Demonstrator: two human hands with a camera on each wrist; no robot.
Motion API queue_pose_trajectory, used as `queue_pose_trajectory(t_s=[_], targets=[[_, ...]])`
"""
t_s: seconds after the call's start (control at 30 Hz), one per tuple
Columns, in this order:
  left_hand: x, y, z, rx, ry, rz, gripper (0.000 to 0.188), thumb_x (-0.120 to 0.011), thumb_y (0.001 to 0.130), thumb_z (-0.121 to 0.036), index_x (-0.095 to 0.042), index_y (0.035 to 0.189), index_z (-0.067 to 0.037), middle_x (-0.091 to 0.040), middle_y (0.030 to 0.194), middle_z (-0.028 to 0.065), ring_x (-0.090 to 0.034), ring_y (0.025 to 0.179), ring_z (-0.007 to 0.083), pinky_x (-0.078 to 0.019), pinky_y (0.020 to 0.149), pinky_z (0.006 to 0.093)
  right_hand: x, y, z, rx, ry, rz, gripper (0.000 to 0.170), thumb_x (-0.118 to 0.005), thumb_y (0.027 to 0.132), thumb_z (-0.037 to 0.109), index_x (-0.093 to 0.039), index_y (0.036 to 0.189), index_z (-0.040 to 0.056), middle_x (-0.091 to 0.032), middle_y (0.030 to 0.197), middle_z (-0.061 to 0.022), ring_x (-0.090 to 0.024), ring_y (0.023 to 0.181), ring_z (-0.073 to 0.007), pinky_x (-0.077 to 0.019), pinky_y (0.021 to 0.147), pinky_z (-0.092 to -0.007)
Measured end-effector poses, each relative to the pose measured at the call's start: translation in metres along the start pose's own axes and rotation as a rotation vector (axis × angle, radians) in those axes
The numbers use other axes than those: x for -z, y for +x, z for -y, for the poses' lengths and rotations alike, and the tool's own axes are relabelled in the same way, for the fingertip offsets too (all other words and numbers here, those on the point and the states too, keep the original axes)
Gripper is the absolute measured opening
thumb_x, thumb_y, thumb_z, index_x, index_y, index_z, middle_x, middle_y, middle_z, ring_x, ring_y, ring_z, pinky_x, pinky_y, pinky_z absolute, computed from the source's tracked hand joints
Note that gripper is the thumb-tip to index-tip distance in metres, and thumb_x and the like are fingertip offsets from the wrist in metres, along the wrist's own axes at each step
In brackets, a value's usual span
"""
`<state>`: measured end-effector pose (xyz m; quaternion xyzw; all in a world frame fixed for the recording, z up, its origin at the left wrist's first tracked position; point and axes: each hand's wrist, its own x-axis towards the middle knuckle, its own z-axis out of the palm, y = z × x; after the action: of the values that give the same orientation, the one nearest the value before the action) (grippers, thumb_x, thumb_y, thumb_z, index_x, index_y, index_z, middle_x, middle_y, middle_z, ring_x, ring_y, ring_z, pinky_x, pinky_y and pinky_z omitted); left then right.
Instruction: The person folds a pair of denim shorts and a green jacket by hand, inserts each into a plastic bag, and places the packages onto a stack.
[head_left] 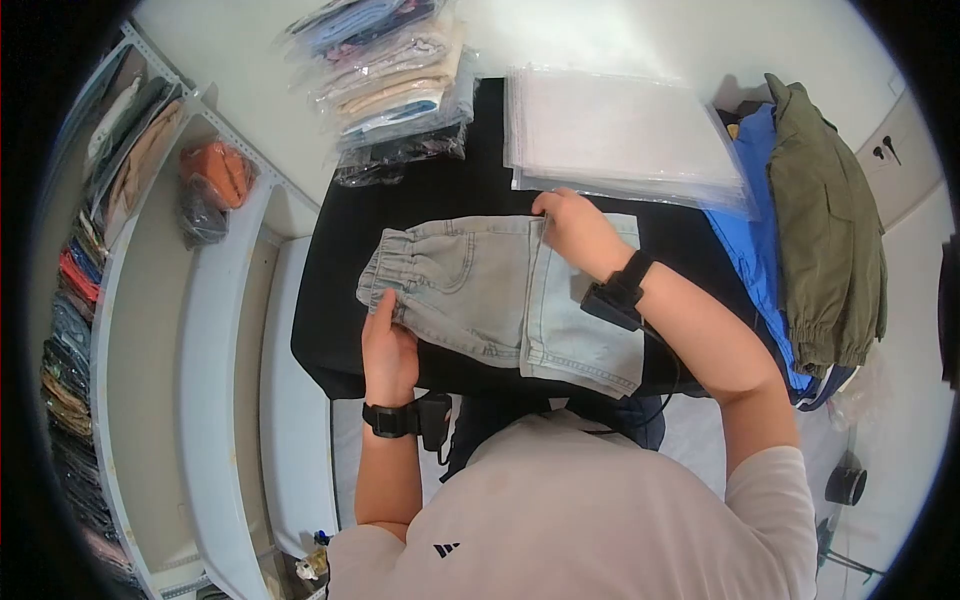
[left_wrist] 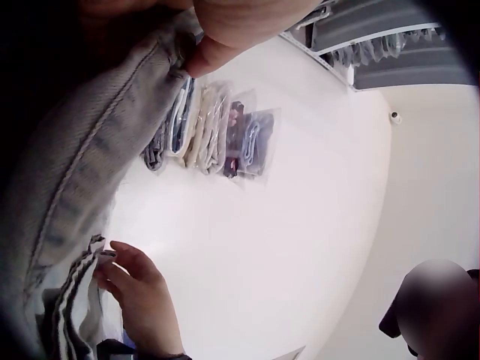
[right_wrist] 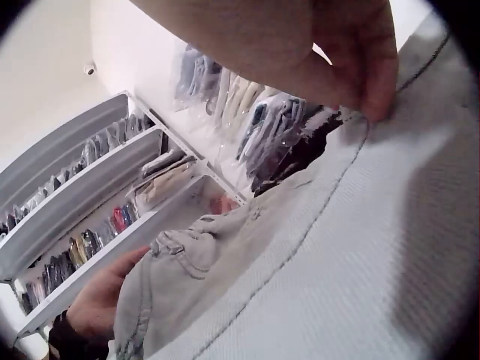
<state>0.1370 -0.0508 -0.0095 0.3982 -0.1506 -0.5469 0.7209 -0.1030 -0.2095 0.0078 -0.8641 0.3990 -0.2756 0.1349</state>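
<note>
A pair of pale denim pants (head_left: 470, 290) with a gathered elastic waistband (head_left: 385, 265) lies on a black-covered table, its legs folded back over toward the right. At the near corner of the waistband, my left hand (head_left: 388, 355) grips the denim, thumb on top and the other fingers hidden beneath. My right hand (head_left: 590, 235) pinches the far edge of the folded leg (head_left: 585, 310). In the right wrist view the fingertips of that hand (right_wrist: 352, 67) hold the cloth beside a dark stitched seam. The left wrist view shows the layered edges of the fold (left_wrist: 71, 300).
Bagged folded clothes (head_left: 400, 90) are stacked at the table's back left. A pile of clear plastic bags (head_left: 620, 130) lies at the back, beyond my right hand. Green (head_left: 825, 230) and blue garments (head_left: 760, 180) drape over the right side. Shelves (head_left: 215, 330) stand on the left.
</note>
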Motion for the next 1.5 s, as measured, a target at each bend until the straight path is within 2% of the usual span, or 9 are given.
queue_pose_trajectory(t_s=[0.37,0.6,0.9,1.17,1.23,1.27,1.33,1.4,1.5], targets=[[0.001,0.001,0.001,-0.006,-0.003,-0.005,0.028,-0.051,0.094,-0.015,-0.053,0.119,-0.003,-0.058,0.120,0.0059,-0.054,0.111,0.0184,-0.0394,0.095,0.0325,0.013,0.011,-0.004,-0.094,0.245,0.216,0.016,-0.059,0.076,-0.003,-0.065,0.090,0.0019,-0.063,0.089,-0.0155,-0.062,0.082,-0.0267,-0.0492,0.075,-0.0343],[0.002,0.001,0.001,-0.013,0.008,0.007,0.028,-0.051,0.094,-0.014,-0.052,0.120,-0.003,-0.058,0.121,0.0062,-0.054,0.111,0.0186,-0.0397,0.096,0.0327,0.003,0.010,-0.010,-0.029,0.180,0.235,0.020,-0.060,0.075,-0.004,-0.064,0.095,0.0015,-0.062,0.092,-0.0149,-0.062,0.085,-0.0266,-0.0494,0.077,-0.0331],[-0.002,-0.002,0.000,-0.020,0.026,0.006,0.030,-0.050,0.095,-0.016,-0.051,0.121,-0.002,-0.057,0.122,0.0070,-0.053,0.112,0.0190,-0.0395,0.096,0.0328,0.013,0.014,0.002,-0.007,0.136,0.117,0.011,-0.060,0.074,-0.004,-0.060,0.083,0.0020,-0.060,0.083,-0.0136,-0.060,0.080,-0.0287,-0.0483,0.072,-0.0344],[0.002,-0.002,0.000,-0.008,0.048,0.010,0.038,-0.052,0.094,-0.019,-0.046,0.128,-0.001,-0.052,0.129,0.0101,-0.048,0.119,0.0232,-0.0348,0.101,0.0356,0.029,-0.006,0.006,0.107,0.362,0.085,0.033,-0.059,0.077,-0.001,-0.058,0.109,0.0054,-0.058,0.104,-0.0179,-0.059,0.078,-0.0282,-0.0488,0.072,-0.0342],[0.001,-0.003,0.002,-0.027,0.105,0.013,0.038,-0.052,0.094,-0.017,-0.046,0.128,-0.001,-0.052,0.130,0.0097,-0.048,0.119,0.0231,-0.0349,0.101,0.0355,0.052,-0.036,0.023,0.027,0.174,0.175,0.032,-0.058,0.079,0.002,-0.057,0.111,0.0051,-0.058,0.108,-0.0172,-0.060,0.079,-0.0285,-0.0495,0.073,-0.0338],[-0.001,-0.003,0.002,-0.046,0.162,0.022,0.038,-0.051,0.094,-0.016,-0.046,0.128,-0.001,-0.052,0.130,0.0094,-0.048,0.119,0.0230,-0.0351,0.101,0.0354,0.066,-0.055,0.044,-0.167,0.035,0.345,0.030,-0.057,0.081,0.006,-0.058,0.111,0.0056,-0.058,0.110,-0.0164,-0.060,0.086,-0.0300,-0.0496,0.077,-0.0359],[-0.007,-0.006,0.004,-0.100,0.210,0.013,0.038,-0.051,0.093,-0.014,-0.046,0.128,0.000,-0.051,0.130,0.0095,-0.048,0.119,0.0231,-0.0351,0.101,0.0352,0.072,-0.101,0.066,-0.026,-0.136,0.370,0.036,-0.059,0.083,0.016,-0.055,0.118,0.0080,-0.056,0.116,-0.0186,-0.053,0.110,-0.0361,-0.0449,0.090,-0.0425],[-0.012,-0.008,0.005,-0.141,0.266,0.014,0.038,-0.050,0.092,-0.011,-0.045,0.128,0.000,-0.051,0.130,0.0097,-0.048,0.119,0.0231,-0.0350,0.101,0.0349,0.062,-0.135,0.080,-0.089,-0.194,0.413,0.055,-0.058,0.087,0.031,-0.040,0.138,0.0201,-0.036,0.139,-0.0238,-0.036,0.127,-0.0454,-0.0267,0.104,-0.0579],[-0.026,-0.010,0.002,-0.203,0.184,-0.012,0.040,-0.049,0.088,0.000,-0.043,0.128,0.002,-0.052,0.125,0.0098,-0.051,0.112,0.0194,-0.0366,0.098,0.0297,0.040,-0.153,0.073,-0.086,-0.220,0.376,0.059,-0.062,0.084,0.034,-0.040,0.138,0.0251,-0.030,0.144,-0.0223,-0.026,0.133,-0.0457,-0.0226,0.104,-0.0624]])
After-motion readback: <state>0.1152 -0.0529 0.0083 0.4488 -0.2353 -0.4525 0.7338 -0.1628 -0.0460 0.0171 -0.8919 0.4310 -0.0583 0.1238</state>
